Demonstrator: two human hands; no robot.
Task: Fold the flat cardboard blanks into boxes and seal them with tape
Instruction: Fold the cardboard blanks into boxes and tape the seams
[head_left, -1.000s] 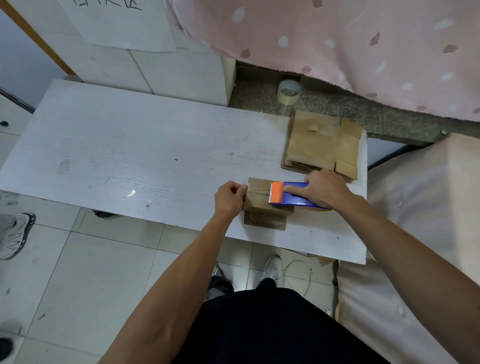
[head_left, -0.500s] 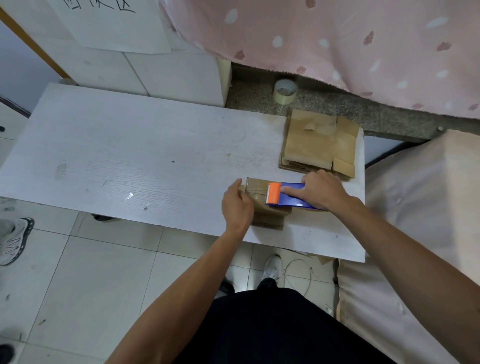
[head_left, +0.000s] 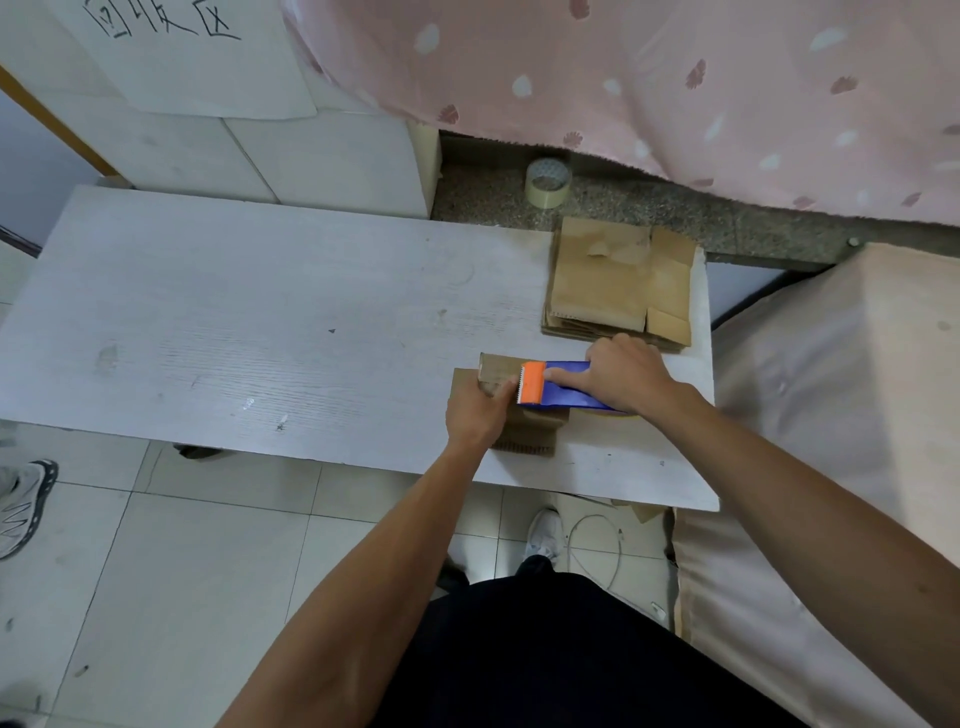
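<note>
Right hand (head_left: 623, 376) grips the tape dispenser (head_left: 563, 388) atop the cardboard box (head_left: 527, 428); left hand (head_left: 480, 410) clasps the box's left end; flat blanks (head_left: 605, 283) lie just beyond it. Sealing, seemingly; next, the dispenser must tilt to cut.

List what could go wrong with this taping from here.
1. The left hand holds the cardboard box, its fingers right beside the toothed orange cutter of the tape dispenser that the right hand holds. A slip could nick them.
2. The box sits near the front edge of the white table. A hard pull toward the person might slide it off.
</note>
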